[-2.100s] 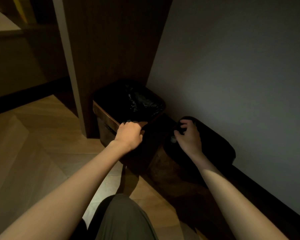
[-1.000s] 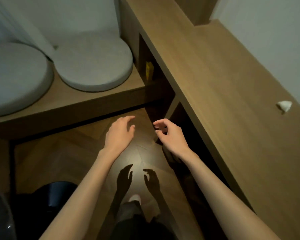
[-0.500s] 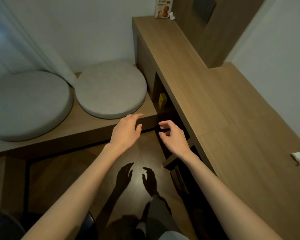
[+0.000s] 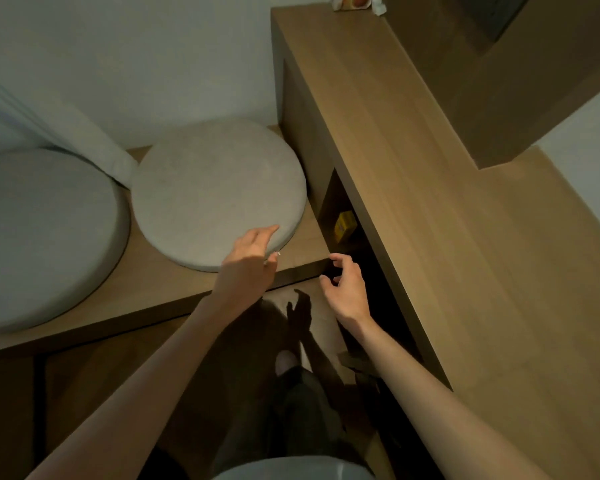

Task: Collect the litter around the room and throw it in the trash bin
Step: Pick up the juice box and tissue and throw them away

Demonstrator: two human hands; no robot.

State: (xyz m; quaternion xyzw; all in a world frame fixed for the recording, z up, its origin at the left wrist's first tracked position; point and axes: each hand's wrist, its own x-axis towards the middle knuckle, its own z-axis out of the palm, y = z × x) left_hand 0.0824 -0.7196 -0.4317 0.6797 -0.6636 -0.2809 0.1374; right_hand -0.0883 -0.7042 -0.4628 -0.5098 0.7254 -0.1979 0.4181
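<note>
Both hands empty, left hand [image 4: 248, 261] flat over round cushion [image 4: 219, 192], right hand [image 4: 347, 285] loosely curled by the shelf; searching step, likely next a reach to yellow packet [image 4: 344, 226] in the shelf or white scrap [image 4: 378, 6] on far counter [image 4: 430, 168], bin out of view.

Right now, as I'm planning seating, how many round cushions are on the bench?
2. One round cushion lies beside the counter, under the left hand; the other cushion lies at the left, partly cut off by the frame edge.
</note>
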